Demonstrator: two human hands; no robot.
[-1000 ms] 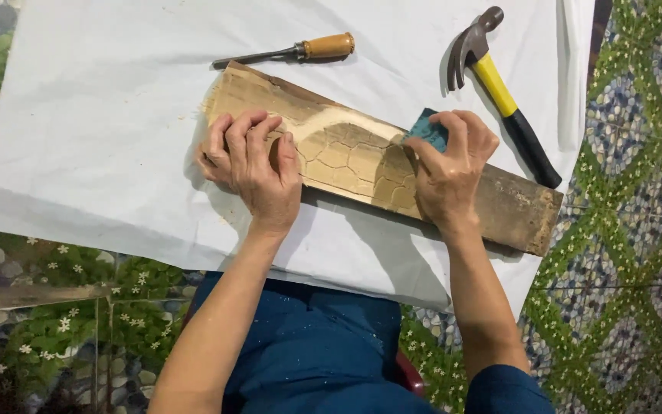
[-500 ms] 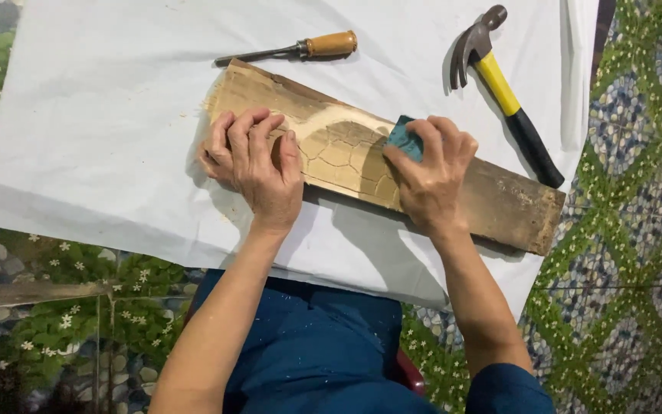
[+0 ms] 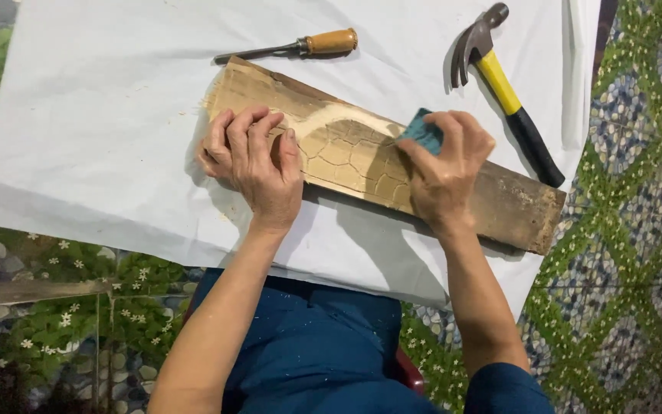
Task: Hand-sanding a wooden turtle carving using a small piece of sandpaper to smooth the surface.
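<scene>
White paper (image 3: 101, 115) covers the bench to the left of my left hand (image 3: 258, 165), which lies flat with fingers spread a little, pressing down on the pale end of the wooden plank (image 3: 515, 207) and holding nothing else; it pins the plank so that it does not slide. Beyond that hand, further from me, a chisel (image 3: 293, 50) with a wooden handle lies on the paper, just apart from the plank's far edge. Between my two hands sits the carved panel (image 3: 346, 153), a shallow hollow with a curved outline and a net of cut lines like a shell pattern. That carving looks already cut in, and its surface is light and fairly even, so I judge the chiselling to be done and the smoothing well under way. My right hand (image 3: 446, 172) is closed around a small teal sanding block (image 3: 423, 132), fingers curled over it, pushing it against the right-hand end of the carved panel. To the right of that hand the plank is dark, rough and uncarved, so a good part of the wood is untouched, and the fine lines may want more rubbing. Beyond and to the right of my right hand a claw hammer (image 3: 503, 88) with a yellow and black handle rests on the paper, near the plank.
</scene>
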